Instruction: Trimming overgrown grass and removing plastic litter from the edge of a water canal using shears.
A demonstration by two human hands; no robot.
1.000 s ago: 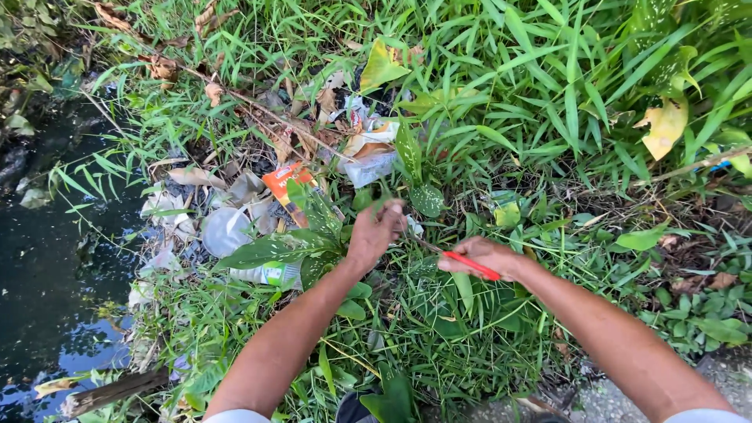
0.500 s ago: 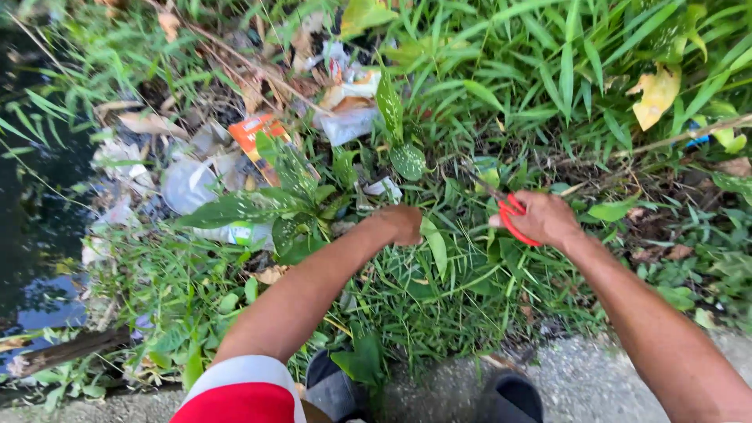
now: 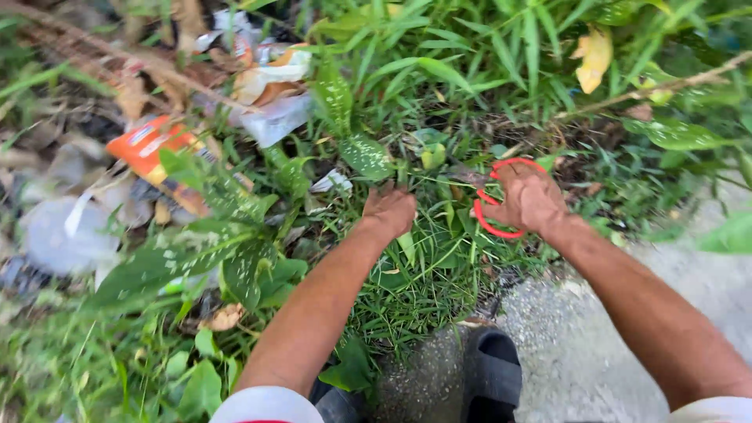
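My right hand [image 3: 531, 197] is closed on a pair of red-handled scissors [image 3: 497, 229], the loops around my fingers and the blades hidden low in the grass. My left hand [image 3: 389, 209] is down in the grass just left of it, fingers closed around stems or a leaf at the base of a plant with dark green, white-spotted leaves [image 3: 366, 155]. A bigger clump of the same spotted leaves [image 3: 235, 262] spreads to the left of my left forearm.
Litter lies at the upper left: an orange packet [image 3: 145, 146], crumpled plastic wrappers [image 3: 270, 117], a pale plastic piece [image 3: 51, 235]. Tall grass fills the top. Grey concrete [image 3: 572, 345] runs at the lower right, with my dark shoes [image 3: 491, 376] at the bottom.
The view has swung right and closer. My right hand drew the scissors in toward my left hand, which stays low in the grass. The dark water at the left is out of view.
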